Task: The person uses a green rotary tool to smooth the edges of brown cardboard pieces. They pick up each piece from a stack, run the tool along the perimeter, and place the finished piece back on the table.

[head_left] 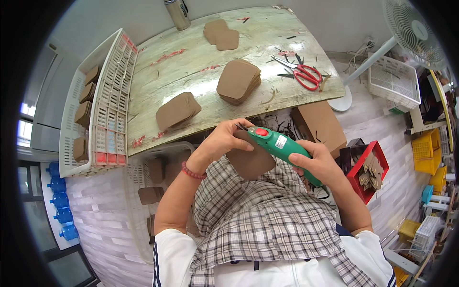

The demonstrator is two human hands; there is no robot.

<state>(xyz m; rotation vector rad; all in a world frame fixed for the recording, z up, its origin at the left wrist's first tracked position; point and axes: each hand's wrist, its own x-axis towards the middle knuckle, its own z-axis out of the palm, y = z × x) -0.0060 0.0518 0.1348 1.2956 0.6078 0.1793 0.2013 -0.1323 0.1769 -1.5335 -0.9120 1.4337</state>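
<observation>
A brown rounded-square piece (252,161), flat like leather or board, is pinched in my left hand (221,139) above my lap. My right hand (319,163) wraps round a green handheld power cutter (283,147) with a red switch. The cutter's dark tip reaches the upper edge of the piece, close to my left fingers; the exact contact there is too small to make out. On the table beyond my hands stand a taller stack of the same brown pieces (237,81) and a lower, slanted stack (178,110). Red-handled scissors (306,75) lie open to the right.
More brown pieces (226,39) and a steel flask (177,14) are at the table's back. A white plastic crate (111,103) with stacks stands left; a translucent bin (138,225) sits below. At right are a cardboard box (319,126), a red box (356,178) and a fan (414,31).
</observation>
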